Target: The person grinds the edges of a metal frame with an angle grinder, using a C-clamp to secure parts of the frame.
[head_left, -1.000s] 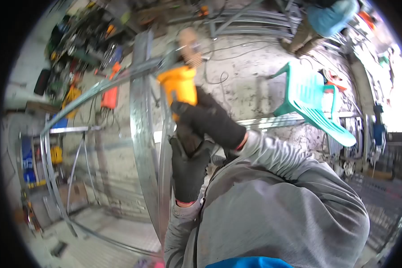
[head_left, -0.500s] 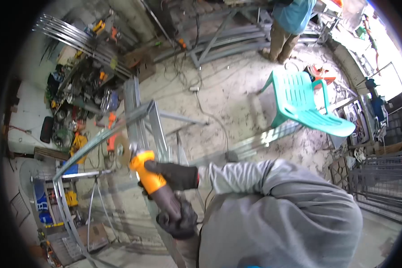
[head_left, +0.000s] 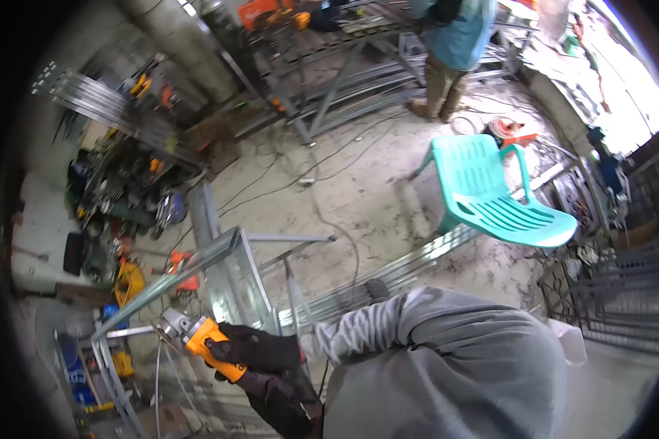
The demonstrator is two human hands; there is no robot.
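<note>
A yellow and black angle grinder point(head_left: 211, 347) is held in both my hands, its metal gear head pointing up and left. My gloved right hand point(head_left: 260, 347) wraps the yellow body just behind the head. Lower down, my gloved left hand point(head_left: 282, 410) grips the dark rear of the tool, its fingers partly hidden. The disc point(head_left: 167, 335) appears nearly edge-on, overlapping the side of a galvanized metal frame point(head_left: 174, 279) in this view. This frame of square tubing stands in front of me, with a corner near the middle left.
A green plastic chair point(head_left: 483, 179) stands at the right, near long metal tubes point(head_left: 417, 262) on the floor. Cables point(head_left: 322, 212) cross the concrete. A person point(head_left: 454, 51) in a blue top is by a metal workbench point(head_left: 329, 95). Tools and clutter point(head_left: 117, 183) fill the left side.
The grinder has moved down and left in view, and its disc has turned from face-on to nearly edge-on. My view has shifted, so the background sits lower. Both hands keep their grip.
</note>
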